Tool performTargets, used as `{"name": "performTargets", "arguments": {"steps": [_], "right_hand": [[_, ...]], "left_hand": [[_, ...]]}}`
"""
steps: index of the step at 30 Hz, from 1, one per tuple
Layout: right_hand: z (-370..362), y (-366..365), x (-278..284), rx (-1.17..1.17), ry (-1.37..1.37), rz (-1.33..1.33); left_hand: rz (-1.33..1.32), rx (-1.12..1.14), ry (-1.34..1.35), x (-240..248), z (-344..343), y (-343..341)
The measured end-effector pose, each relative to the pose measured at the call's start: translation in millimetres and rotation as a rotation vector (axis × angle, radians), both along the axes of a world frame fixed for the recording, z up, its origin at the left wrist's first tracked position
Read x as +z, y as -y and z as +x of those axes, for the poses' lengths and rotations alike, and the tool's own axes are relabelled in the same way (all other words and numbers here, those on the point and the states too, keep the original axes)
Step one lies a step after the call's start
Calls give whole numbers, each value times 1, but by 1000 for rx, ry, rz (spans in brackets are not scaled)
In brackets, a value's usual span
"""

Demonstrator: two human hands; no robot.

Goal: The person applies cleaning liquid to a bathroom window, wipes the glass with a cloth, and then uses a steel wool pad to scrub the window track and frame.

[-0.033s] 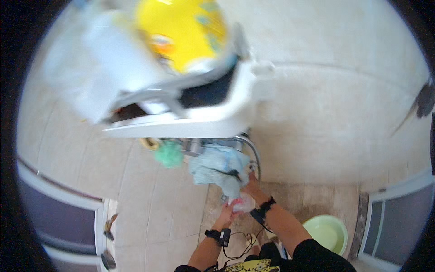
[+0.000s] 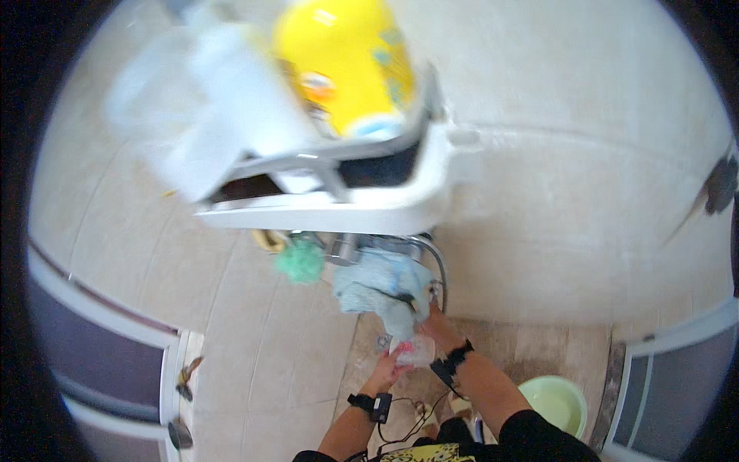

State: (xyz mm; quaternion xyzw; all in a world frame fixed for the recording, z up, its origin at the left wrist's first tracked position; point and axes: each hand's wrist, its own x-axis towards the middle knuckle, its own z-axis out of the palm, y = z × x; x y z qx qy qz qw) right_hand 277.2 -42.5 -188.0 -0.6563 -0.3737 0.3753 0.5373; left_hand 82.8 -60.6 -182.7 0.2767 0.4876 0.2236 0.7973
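Note:
My left hand [image 2: 387,371] holds a clear plastic container [image 2: 416,353], roughly cup- or box-shaped. Something pink [image 2: 402,351] shows at the container's edge by my fingers; its kind cannot be made out. Just above and to the right, my right hand [image 2: 440,331] reaches up beside a small metal fitting [image 2: 434,291], which looks like a tap, on the wall. Its fingers are partly hidden and blurred. A light blue-grey cloth [image 2: 377,286] hangs directly above both hands, its lower end close to the container. A curved metal hose [image 2: 442,266] passes the cloth's right side.
Overhead juts a white wall shelf [image 2: 346,215] bearing a yellow bottle [image 2: 346,69] and white bottles or packs [image 2: 246,92]. A green bath puff [image 2: 300,262] hangs under it. On the floor at right stands a pale green basin [image 2: 556,402]. A floor drain [image 2: 383,340] lies near my left hand.
The shelf and its bottles appear further right in the picture as the view shifts. Both hands keep nearly the same place, the left one still on the container.

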Motion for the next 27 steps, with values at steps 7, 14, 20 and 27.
{"name": "performTargets", "arguments": {"steps": [7, 14, 20, 27], "right_hand": [[-40, 81, 60, 467, 227, -144], [-62, 112, 150, 817, 982, 288], [-70, 97, 185, 756, 1056, 440], [-62, 95, 111, 600, 1420, -29]], "left_hand": [[-34, 94, -157, 95, -45, 26], [-45, 115, -24, 116, -75, 34], [4, 59, 184, 142, -92, 41], [829, 20, -803, 123, -164, 48]]}}
